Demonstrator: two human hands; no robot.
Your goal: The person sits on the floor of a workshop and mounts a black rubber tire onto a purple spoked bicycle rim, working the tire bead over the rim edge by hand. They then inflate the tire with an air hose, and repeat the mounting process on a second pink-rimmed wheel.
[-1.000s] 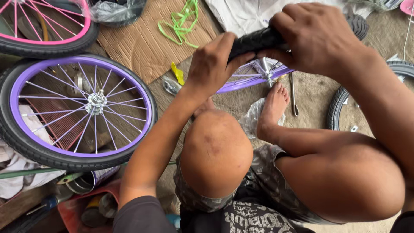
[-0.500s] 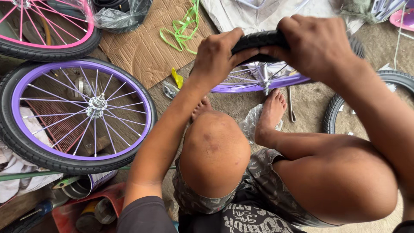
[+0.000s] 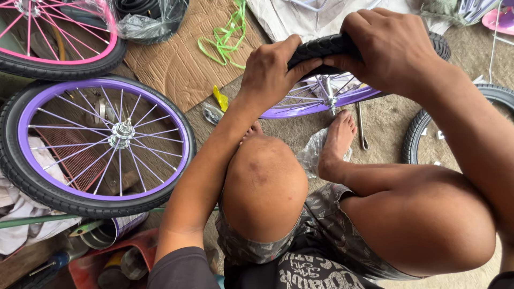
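Both hands grip the black tyre [image 3: 321, 47] on a purple rim [image 3: 321, 104] above the knees: left hand [image 3: 270, 72] with fingers [image 3: 300, 67] curled over its near edge, right hand [image 3: 388, 48] closed over its top.

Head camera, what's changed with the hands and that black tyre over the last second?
Little. Both hands keep their grip on the black tyre over the purple rim; the left hand and right hand have edged slightly closer together along it. The finished purple wheel, the cardboard and the bare foot stayed put.
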